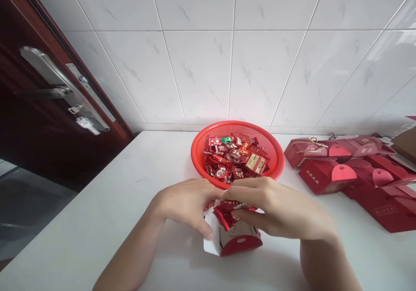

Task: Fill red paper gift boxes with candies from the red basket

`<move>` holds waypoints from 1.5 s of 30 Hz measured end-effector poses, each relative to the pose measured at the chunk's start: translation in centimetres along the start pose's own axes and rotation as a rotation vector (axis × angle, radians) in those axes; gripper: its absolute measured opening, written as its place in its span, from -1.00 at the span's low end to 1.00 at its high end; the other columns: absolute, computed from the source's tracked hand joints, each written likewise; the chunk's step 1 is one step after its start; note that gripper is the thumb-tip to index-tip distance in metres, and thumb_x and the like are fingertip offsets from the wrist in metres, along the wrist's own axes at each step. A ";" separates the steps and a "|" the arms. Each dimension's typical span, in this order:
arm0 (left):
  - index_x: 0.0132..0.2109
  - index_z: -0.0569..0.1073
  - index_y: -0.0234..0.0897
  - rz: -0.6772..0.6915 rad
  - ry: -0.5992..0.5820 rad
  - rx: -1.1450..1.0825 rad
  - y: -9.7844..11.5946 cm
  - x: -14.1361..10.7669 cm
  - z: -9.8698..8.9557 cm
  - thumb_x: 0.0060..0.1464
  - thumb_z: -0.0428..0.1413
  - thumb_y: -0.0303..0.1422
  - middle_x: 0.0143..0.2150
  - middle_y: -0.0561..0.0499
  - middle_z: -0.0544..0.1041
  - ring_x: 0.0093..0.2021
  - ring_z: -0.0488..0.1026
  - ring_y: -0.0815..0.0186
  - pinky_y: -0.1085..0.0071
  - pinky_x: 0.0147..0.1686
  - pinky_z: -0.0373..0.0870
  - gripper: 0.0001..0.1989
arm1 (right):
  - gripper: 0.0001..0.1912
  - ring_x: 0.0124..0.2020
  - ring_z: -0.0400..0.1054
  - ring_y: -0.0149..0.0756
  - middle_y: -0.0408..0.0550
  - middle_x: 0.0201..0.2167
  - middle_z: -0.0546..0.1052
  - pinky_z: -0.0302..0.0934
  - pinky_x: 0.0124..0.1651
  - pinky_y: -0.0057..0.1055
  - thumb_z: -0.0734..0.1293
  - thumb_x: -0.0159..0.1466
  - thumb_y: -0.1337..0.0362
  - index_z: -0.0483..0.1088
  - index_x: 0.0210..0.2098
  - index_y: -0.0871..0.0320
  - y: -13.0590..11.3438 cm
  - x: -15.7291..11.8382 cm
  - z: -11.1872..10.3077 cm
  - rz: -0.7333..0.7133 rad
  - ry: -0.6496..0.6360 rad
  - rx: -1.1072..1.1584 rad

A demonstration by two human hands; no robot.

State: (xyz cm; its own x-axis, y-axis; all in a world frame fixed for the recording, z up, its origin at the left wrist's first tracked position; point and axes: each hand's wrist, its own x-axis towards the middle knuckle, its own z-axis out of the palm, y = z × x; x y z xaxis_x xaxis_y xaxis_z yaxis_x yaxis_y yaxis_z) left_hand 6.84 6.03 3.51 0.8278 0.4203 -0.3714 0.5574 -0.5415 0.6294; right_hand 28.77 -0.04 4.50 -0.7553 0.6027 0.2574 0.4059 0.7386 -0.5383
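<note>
A small red gift box [241,244] with a pale inside lies on the white tabletop, its flaps unfolded. My left hand [188,206] grips the box's left side, the thumb pressed on a white flap [212,244]. Over the opening, my right hand [269,204] pinches a red-wrapped candy [225,218]. More wrappers show beneath its fingers, partly hidden. Just behind both hands stands a red plastic basket [197,154] heaped with wrapped candies [224,157], mostly red, one of them green.
Several closed red gift boxes [328,176] crowd the right of the white table [130,204], one tied with string. A brown carton [406,145] sits at the far right edge. White wall tiles [198,74] rise behind. At left is a dark door [39,122] with keys in its lock.
</note>
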 end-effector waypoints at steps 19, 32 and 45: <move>-0.36 0.38 -0.21 -0.145 -0.103 0.147 0.9 0.4 -0.1 -0.22 0.37 -0.27 -0.49 0.20 0.29 -0.49 0.26 0.37 0.44 -0.47 0.12 -0.67 | -0.76 -0.25 0.43 -0.26 0.00 -0.19 0.57 0.12 -0.34 -0.41 0.24 0.30 0.57 0.43 -0.15 0.20 0.8 1.0 0.3 0.312 -0.337 -0.092; -0.38 0.30 -0.20 -0.180 -0.112 0.155 1.0 0.5 -0.2 -0.25 0.34 -0.27 -0.49 0.19 0.29 -0.46 0.29 0.34 0.43 -0.46 0.11 -0.64 | -0.76 -0.30 0.42 -0.29 -0.04 -0.22 0.57 0.06 -0.38 -0.42 0.22 0.30 0.56 0.41 -0.15 0.17 0.7 1.1 0.6 0.270 -0.340 -0.089; -0.38 0.35 -0.20 -0.197 -0.111 0.240 1.1 0.5 -0.1 -0.25 0.35 -0.20 -0.38 0.08 0.44 -0.35 0.40 0.22 0.41 -0.43 0.19 -0.63 | -0.66 -0.27 0.48 -0.23 -0.04 -0.26 0.61 0.18 -0.31 -0.40 0.27 0.26 0.54 0.51 -0.07 0.12 0.7 1.3 0.8 0.292 -0.317 -0.085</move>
State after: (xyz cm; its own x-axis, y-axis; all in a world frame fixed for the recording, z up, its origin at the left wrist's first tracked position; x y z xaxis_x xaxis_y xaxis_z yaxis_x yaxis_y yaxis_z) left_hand 7.87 5.74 4.06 0.6974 0.4591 -0.5504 0.6954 -0.6193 0.3645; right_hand 27.71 1.02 3.80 -0.7177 0.6772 -0.1619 0.6568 0.5812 -0.4804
